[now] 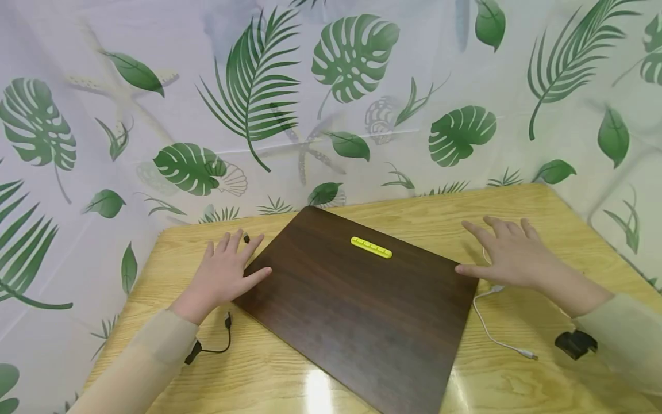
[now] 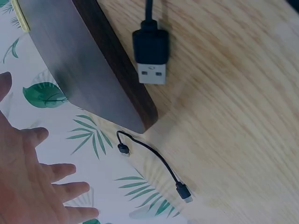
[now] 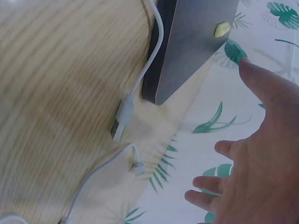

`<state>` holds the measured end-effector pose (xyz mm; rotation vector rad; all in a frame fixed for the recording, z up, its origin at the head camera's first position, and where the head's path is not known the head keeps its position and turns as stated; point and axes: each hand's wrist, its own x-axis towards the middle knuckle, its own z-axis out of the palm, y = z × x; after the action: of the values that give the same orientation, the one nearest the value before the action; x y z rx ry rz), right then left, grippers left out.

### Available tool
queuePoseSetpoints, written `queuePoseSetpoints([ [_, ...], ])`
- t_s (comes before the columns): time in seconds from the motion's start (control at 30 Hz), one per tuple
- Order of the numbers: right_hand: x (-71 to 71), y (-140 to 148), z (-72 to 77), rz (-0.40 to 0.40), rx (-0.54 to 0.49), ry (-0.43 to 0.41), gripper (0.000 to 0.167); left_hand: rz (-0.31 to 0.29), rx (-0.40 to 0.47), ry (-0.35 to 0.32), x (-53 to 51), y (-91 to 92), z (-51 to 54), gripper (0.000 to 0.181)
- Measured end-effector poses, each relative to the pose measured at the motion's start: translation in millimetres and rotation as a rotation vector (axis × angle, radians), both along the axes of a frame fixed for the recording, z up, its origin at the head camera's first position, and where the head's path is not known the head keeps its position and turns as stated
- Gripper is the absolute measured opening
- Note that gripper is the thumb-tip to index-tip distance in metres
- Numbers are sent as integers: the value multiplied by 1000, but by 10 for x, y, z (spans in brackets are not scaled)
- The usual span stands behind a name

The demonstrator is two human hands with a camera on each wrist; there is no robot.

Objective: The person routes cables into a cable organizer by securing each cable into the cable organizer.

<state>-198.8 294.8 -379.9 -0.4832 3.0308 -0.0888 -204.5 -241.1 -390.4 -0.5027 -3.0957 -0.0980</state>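
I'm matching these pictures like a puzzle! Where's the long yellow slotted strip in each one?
Head: long yellow slotted strip, just right of and below centre.
Left wrist: strip, far left, cut off at the top.
Right wrist: strip, looking short, upper right.
Shared landmark: the dark brown flat wood-grained board under it.

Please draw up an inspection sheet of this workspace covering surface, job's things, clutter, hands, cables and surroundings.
Surface: wood-grain table.
Job's things: dark board set askew on the table; yellow notched strip on top, toward its far edge.
Clutter: black object by the right sleeve, unidentifiable.
Hands: left hand and right hand spread at opposite sides of the board, holding nothing; contact unclear.
Cables: two black cables on the left; at least two white cables on the right.
Surroundings: leaf-print backdrop behind the table.
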Motion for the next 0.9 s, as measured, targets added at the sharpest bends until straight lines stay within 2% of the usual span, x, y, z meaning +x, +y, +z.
queuePoseSetpoints([
  [0.2, 64, -67, -24, 41, -6, 35, 100, -25, -40, 20, -52, 58, -13, 77],
  [0.57, 242, -199, -102, 81, -53, 25, 97, -16, -83, -49, -100, 161, -50, 73],
  [0.9, 384, -266, -147, 65, -85, 28, 95, -12, -89, -86, -119, 189, -103, 73],
])
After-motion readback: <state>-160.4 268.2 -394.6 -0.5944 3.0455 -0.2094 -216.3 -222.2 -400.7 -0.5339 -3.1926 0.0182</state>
